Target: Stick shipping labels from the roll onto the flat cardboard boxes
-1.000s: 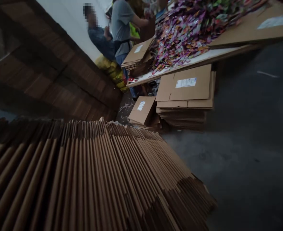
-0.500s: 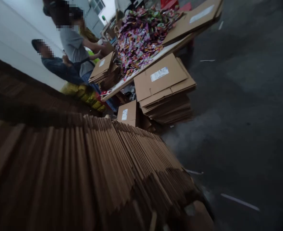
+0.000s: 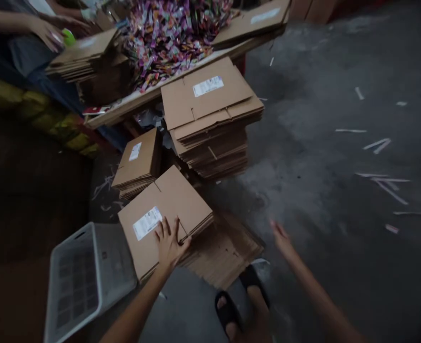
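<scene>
My left hand (image 3: 170,245) lies with spread fingers on the top flattened cardboard box (image 3: 174,195), beside its white label (image 3: 147,222). That box tops a stack of folded cartons, and a lower cardboard stack (image 3: 224,245) shows to its right near my feet. My right hand (image 3: 282,238) hangs over the grey floor, right of the stacks. Its fingers look stretched out, somewhat blurred, with nothing visible in them. Just beyond stand a smaller labelled carton stack (image 3: 138,162) and a taller one (image 3: 210,119).
A white plastic crate (image 3: 97,267) sits at the left. Behind, a table edge (image 3: 131,105) bears a heap of small colourful packets (image 3: 174,38) and more folded cartons (image 3: 253,24). Another person's hand (image 3: 49,33) is at the upper left. Paper strips (image 3: 385,181) litter the floor.
The view has swung downward and nearer to the labelled stacks. The long row of upright cardboard in the foreground is out of view. Both my hands, the crate and my feet now show.
</scene>
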Motion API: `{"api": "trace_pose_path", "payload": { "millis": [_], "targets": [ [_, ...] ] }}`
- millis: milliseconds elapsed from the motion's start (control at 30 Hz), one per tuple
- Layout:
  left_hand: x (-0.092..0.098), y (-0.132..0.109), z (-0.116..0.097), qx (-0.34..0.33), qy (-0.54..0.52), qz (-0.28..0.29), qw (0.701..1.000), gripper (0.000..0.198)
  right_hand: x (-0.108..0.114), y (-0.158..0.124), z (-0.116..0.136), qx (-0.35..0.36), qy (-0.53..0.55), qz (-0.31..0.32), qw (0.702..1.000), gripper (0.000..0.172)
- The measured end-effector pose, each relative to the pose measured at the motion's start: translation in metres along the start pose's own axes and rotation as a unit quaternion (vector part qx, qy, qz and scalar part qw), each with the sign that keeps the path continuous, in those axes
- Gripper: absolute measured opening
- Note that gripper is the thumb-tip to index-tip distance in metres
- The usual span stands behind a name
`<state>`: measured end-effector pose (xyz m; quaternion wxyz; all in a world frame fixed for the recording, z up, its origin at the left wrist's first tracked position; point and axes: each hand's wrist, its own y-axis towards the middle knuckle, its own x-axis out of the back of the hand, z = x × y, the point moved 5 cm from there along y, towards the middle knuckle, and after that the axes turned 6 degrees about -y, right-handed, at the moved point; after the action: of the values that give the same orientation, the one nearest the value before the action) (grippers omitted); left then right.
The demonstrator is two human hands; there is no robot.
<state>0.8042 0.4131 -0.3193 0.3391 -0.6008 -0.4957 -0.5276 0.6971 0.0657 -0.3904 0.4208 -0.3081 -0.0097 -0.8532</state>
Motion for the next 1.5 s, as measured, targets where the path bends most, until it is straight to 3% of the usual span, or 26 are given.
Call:
{"api": "trace_pose_path", "payload": {
  "millis": [67,133,200,267,300,367,467,533,667,767,800,867,933,967,1000,1033,1100,1200,1267,1433,1500],
  "targets": [
    [-0.005,-0.003,0.013,0.014,-0.002,0.001,1.0,0.089,-0.035,0.025,0.064,0.066,-0.001,0.038,0.997,0.039],
    [-0.014,-0.012,0.021,0.017,-0.005,0.001,1.0,0.083,-0.079,0.039,0.153,0.211,-0.026,0.062,0.975,0.046],
    [-0.023,-0.022,0.022,0.013,-0.009,-0.003,1.0,0.082,-0.127,0.03,0.237,0.383,-0.087,0.081,0.916,0.058],
    [-0.03,-0.03,0.019,0.011,-0.011,-0.015,1.0,0.083,-0.173,0.007,0.283,0.497,-0.17,0.108,0.844,0.066],
    [-0.033,-0.033,0.018,0.01,-0.012,-0.023,1.0,0.083,-0.192,-0.002,0.287,0.514,-0.209,0.123,0.823,0.069],
    [-0.036,-0.035,0.015,-0.002,-0.015,-0.029,0.999,0.084,-0.217,-0.01,0.269,0.506,-0.273,0.138,0.806,0.073],
    [-0.038,-0.032,0.013,-0.027,-0.028,-0.022,0.999,0.091,-0.229,0.0,0.221,0.46,-0.325,0.124,0.817,0.076],
    [-0.04,-0.03,0.012,-0.027,-0.038,-0.023,0.999,0.093,-0.228,0.008,0.204,0.445,-0.344,0.118,0.818,0.076],
    [-0.046,-0.031,0.006,-0.019,-0.075,-0.014,0.997,0.095,-0.228,0.011,0.205,0.433,-0.37,0.116,0.813,0.074],
    [-0.037,-0.029,0.014,-0.002,-0.144,0.027,0.989,0.093,-0.233,0.006,0.212,0.436,-0.378,0.115,0.808,0.075],
    [-0.028,-0.024,0.025,0.003,-0.18,0.043,0.983,0.088,-0.235,0.005,0.214,0.436,-0.38,0.115,0.808,0.074],
    [0.001,-0.005,0.066,0.029,-0.261,0.053,0.963,0.077,-0.24,0.004,0.217,0.431,-0.388,0.116,0.806,0.073],
    [0.039,0.021,0.139,0.157,-0.312,-0.064,0.935,0.076,-0.245,0.002,0.22,0.425,-0.398,0.118,0.805,0.073],
    [0.052,0.031,0.18,0.258,-0.342,-0.129,0.894,0.085,-0.247,0.001,0.221,0.424,-0.403,0.119,0.803,0.073],
    [0.056,0.04,0.216,0.339,-0.392,-0.154,0.841,0.095,-0.248,-0.001,0.222,0.423,-0.407,0.118,0.801,0.073],
    [0.053,0.051,0.242,0.37,-0.42,-0.14,0.817,0.098,-0.249,-0.002,0.222,0.423,-0.412,0.114,0.799,0.073],
    [0.036,0.064,0.272,0.392,-0.475,-0.104,0.781,0.086,-0.248,-0.005,0.221,0.424,-0.424,0.106,0.793,0.074],
    [0.005,0.062,0.275,0.388,-0.556,-0.079,0.731,0.077,-0.245,-0.006,0.217,0.423,-0.443,0.096,0.784,0.075],
    [-0.005,0.057,0.268,0.381,-0.579,-0.077,0.716,0.076,-0.242,-0.005,0.215,0.423,-0.451,0.091,0.781,0.076],
    [0.001,0.056,0.262,0.368,-0.586,-0.061,0.719,0.074,-0.242,-0.007,0.212,0.424,-0.456,0.089,0.777,0.074],
    [0.005,0.055,0.263,0.358,-0.588,-0.058,0.723,0.075,-0.241,-0.009,0.211,0.403,-0.447,0.084,0.794,0.072]
  ]
}}
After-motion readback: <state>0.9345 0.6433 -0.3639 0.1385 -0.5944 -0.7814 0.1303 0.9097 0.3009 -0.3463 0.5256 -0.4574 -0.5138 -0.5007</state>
